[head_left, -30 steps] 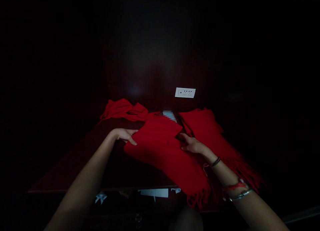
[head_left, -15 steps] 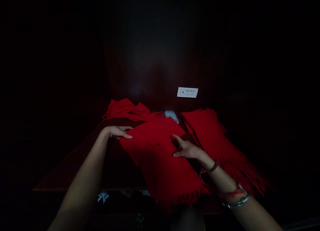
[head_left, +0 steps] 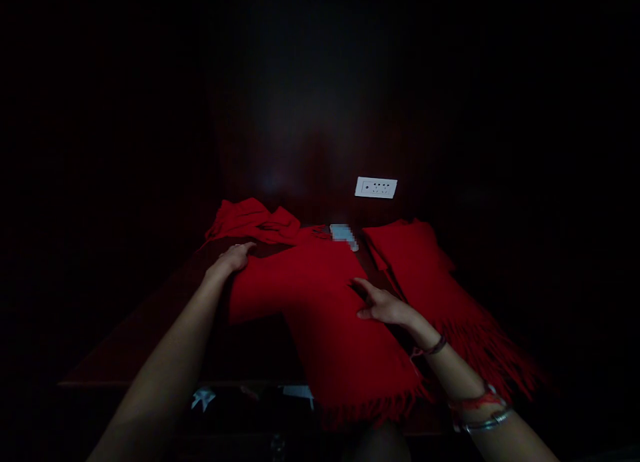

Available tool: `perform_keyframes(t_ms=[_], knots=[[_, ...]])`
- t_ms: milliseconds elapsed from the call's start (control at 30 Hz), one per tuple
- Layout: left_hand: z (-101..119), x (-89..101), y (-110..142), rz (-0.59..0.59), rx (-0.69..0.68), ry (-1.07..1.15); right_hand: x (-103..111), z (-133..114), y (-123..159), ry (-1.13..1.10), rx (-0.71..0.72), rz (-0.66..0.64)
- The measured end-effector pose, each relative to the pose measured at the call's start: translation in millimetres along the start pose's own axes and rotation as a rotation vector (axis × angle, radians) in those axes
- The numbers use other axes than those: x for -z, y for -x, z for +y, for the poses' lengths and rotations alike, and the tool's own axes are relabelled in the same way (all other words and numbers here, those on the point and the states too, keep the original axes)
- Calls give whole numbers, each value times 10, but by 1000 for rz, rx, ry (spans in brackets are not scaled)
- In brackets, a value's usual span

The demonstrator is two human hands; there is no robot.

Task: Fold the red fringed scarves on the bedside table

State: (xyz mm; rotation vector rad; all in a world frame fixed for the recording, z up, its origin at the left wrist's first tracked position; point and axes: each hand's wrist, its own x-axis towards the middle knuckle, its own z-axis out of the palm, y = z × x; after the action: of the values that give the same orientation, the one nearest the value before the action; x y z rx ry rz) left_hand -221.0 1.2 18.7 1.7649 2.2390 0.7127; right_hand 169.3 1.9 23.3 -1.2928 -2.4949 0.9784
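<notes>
A red fringed scarf [head_left: 330, 309] lies bent across the dark table, its left part spread sideways and its fringe hanging over the front edge. At the scarf's upper left edge is my left hand [head_left: 236, 257], open, with fingers stretched forward; some fingers are hidden. My right hand [head_left: 383, 303] rests along the scarf's right side, open, thumb and fingers apart. A second red scarf [head_left: 417, 265], folded and fringed, lies to the right of that hand. Behind my left hand is a crumpled red cloth [head_left: 255, 221].
A white socket plate [head_left: 376, 187] is on the dark wall behind. A pale, blurred item [head_left: 343, 235] lies at the table's back. Below the table's front edge [head_left: 110, 383] are pale objects I cannot make out. The surroundings are very dark.
My left hand has moved up and slightly left, and the scarf's left part now spreads farther left and lies flatter. My right hand has shifted slightly right.
</notes>
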Motion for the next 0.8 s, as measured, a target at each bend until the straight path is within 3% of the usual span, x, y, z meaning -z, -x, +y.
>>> perform_keyframes(t_ms=[100,233,300,367,433,500,667,800], knots=[[162,-137,15,22,-37,-72,44,-77,-75,126,-32,71],[482,-369,87,102,-176,-139,158,-185,-393,254,-56,322],[629,-502,147,30,-303,-169,158,-190,-634,248,-120,369],[721,-614,203,-122,-385,-214,129,-157,-875,184,-207,386],[747,-679,232,-242,-405,-257,108,-101,-1065,104,-259,384],[726,-692,232,-272,-410,-267,124,-37,-1165,56,-264,379],[692,-651,223,-166,-347,-307,279,108,-1041,84,-218,415],[795,-680,299,-33,-324,-421,275,91,-875,318,-272,532]])
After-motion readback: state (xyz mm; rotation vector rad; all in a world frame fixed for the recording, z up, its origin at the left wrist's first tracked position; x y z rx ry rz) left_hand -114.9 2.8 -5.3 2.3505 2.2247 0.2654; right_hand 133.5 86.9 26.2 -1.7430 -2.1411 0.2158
